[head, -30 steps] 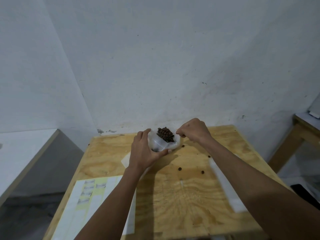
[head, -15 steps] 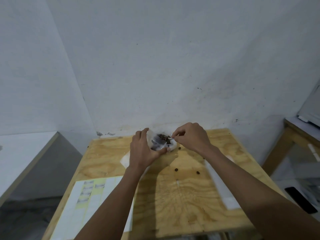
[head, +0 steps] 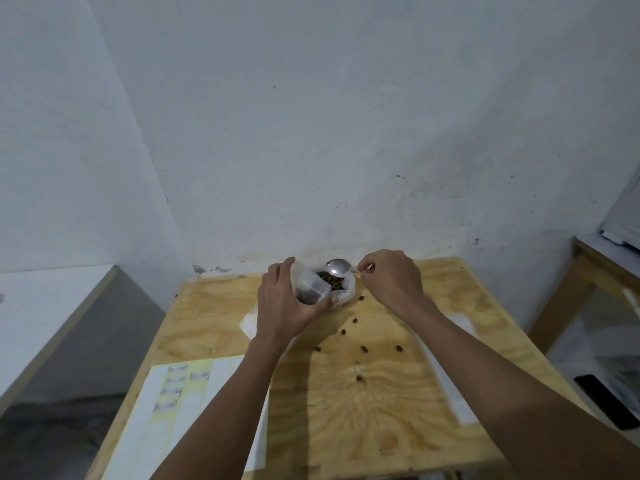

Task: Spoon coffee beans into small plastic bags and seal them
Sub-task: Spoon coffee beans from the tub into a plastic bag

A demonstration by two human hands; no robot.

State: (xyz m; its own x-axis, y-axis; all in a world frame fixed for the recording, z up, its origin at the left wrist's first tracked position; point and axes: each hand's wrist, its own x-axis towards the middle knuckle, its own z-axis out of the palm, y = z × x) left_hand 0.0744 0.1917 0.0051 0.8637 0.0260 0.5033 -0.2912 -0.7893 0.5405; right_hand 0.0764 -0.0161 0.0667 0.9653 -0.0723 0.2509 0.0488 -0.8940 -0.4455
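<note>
1. Head view: the small plastic bag, part-filled with beans, sits in the left hand, just beside the open bean sack at the table's far edge, by the wall.
2. Loose beans dot the bare plywood nearer the person; label sheets lie front-left.
3. Left fingers curl round the bag; right hand pinches the spoon handle, bowl over the sack.

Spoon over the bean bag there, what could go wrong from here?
The spoon is pinched only at its handle tip by the right hand, so it may wobble and drop beans. Loose beans already lie on the table. The small bag in the left hand looks narrow-mouthed.
</note>
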